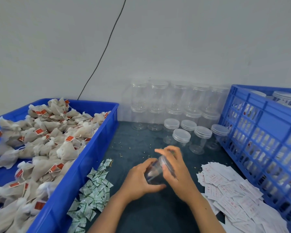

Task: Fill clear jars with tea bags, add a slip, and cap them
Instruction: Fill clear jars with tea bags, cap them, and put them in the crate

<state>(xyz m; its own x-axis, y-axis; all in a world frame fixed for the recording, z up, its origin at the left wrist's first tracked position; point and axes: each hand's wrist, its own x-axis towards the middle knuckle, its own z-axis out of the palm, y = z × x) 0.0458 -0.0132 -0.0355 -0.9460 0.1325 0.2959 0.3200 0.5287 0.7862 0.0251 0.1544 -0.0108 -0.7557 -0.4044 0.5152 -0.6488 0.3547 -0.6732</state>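
A clear jar lies tilted between both hands above the dark table mat. My left hand grips its body from the left. My right hand wraps its fingers round the translucent cap at the jar's upper end; this hand is blurred. The jar looks empty, though the hands hide much of it. Tea bags with red tags fill a blue tray on the left. White paper slips with red print lie piled on the right.
Capped empty jars stand ahead, with stacked jars against the wall. A pile of small green-and-white sachets lies beside the tray. A blue slatted crate holding capped jars stands at right. A black cable runs down the wall.
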